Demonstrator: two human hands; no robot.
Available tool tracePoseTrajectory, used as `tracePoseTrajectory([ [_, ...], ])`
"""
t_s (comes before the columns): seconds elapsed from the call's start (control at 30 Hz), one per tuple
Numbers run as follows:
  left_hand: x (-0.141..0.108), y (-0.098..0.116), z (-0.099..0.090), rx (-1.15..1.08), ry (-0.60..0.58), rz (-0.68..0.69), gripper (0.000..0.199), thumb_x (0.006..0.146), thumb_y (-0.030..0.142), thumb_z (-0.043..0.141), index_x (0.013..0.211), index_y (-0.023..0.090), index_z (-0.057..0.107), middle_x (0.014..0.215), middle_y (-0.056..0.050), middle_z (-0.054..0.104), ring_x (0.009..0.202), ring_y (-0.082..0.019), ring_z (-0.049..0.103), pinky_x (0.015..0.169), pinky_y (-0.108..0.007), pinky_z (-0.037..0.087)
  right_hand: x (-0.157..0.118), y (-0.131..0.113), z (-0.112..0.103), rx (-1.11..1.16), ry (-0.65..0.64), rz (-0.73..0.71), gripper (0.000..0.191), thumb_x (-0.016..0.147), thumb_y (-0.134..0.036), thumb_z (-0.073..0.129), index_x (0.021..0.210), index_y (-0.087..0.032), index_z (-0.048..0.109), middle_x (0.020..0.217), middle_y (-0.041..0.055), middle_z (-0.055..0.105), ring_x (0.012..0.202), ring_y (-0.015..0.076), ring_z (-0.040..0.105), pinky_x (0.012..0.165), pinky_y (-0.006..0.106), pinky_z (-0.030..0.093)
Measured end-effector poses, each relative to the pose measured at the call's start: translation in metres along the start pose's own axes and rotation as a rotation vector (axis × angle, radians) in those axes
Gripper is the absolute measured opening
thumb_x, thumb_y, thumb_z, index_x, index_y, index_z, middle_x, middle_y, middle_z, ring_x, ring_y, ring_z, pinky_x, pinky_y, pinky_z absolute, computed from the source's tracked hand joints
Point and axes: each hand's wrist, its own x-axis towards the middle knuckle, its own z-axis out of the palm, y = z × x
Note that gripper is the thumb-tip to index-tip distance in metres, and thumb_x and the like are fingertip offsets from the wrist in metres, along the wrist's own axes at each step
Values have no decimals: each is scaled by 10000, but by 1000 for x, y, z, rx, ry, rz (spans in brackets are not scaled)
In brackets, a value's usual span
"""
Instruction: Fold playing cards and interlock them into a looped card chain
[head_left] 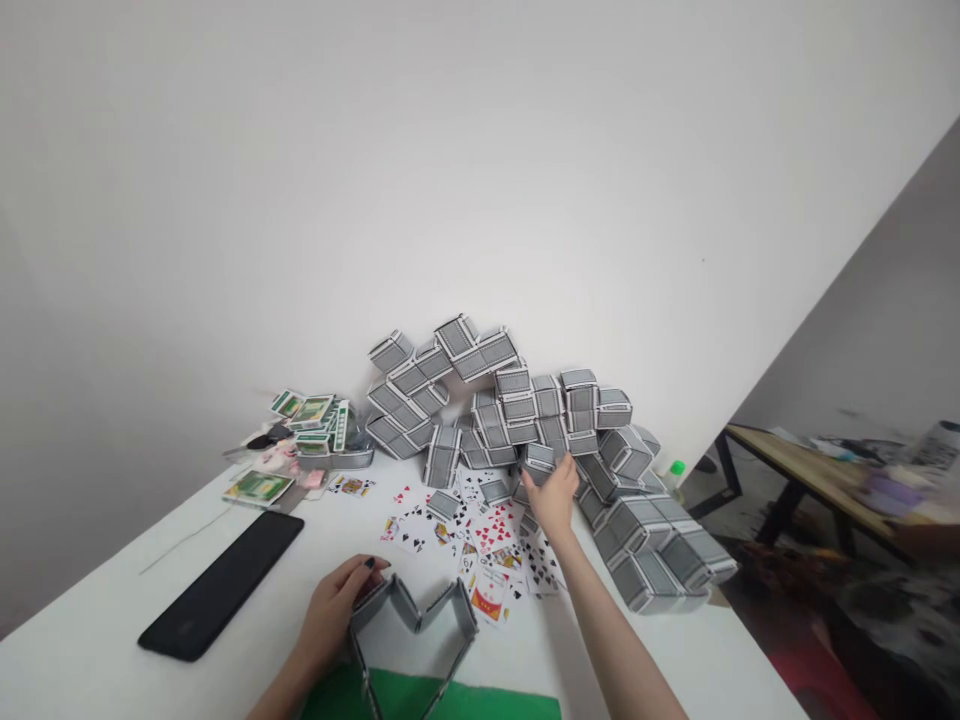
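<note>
My left hand [341, 600] is closed on the upper left side of a heart-shaped frame [409, 605] made of joined grey-backed playing cards. The frame stands on its edge near the front of the table, partly over a green sheet [495, 698]. Farther forward, my right hand [555, 497] has its thumb and fingers around a small folded card block [539, 457] at the foot of a pile of similar blocks. Loose playing cards [495, 527], mostly face up, lie spread on the white table between my hands.
Stacked folded-card blocks [551, 400] run along the wall and down the right side [664, 545]. At left are a black flat slab [225, 585] and green-and-white card packs [315, 412]. A green-capped bottle [676, 470] stands behind the right blocks. Another table [810, 455] is beyond.
</note>
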Motion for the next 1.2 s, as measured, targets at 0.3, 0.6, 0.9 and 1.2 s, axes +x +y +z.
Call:
tracePoseTrajectory([
  [0.3, 2, -4, 0, -11, -4, 4, 350, 620, 481, 574, 696, 151, 665, 586, -10, 587, 566, -139, 522, 519, -209, 393, 50, -72, 2, -31, -230, -311, 239, 804, -189, 407, 1036, -185, 463, 1024, 114, 487, 983, 259, 446, 830, 356, 352],
  [0.6, 4, -4, 0, 35, -21, 13, 392, 621, 516, 544, 696, 151, 662, 586, -19, 578, 583, -160, 534, 544, -232, 405, 77, -77, 14, -140, -251, -274, 174, 836, -230, 414, 965, -160, 508, 964, 117, 542, 931, 238, 484, 785, 318, 359],
  [0.9, 6, -10, -2, 37, -39, 21, 380, 639, 498, 546, 716, 144, 662, 584, -19, 579, 584, -158, 526, 547, -236, 398, 80, -82, 12, -262, -277, -175, 295, 886, -355, 345, 909, -162, 567, 912, 133, 634, 853, 223, 594, 682, 294, 400],
  [1.2, 8, -16, -3, 36, -46, 19, 352, 653, 473, 535, 735, 154, 656, 617, -17, 596, 622, -158, 544, 558, -224, 409, 93, -84, 11, -319, -331, -131, 382, 845, -457, 399, 879, -153, 627, 878, 163, 669, 873, 247, 622, 688, 299, 418],
])
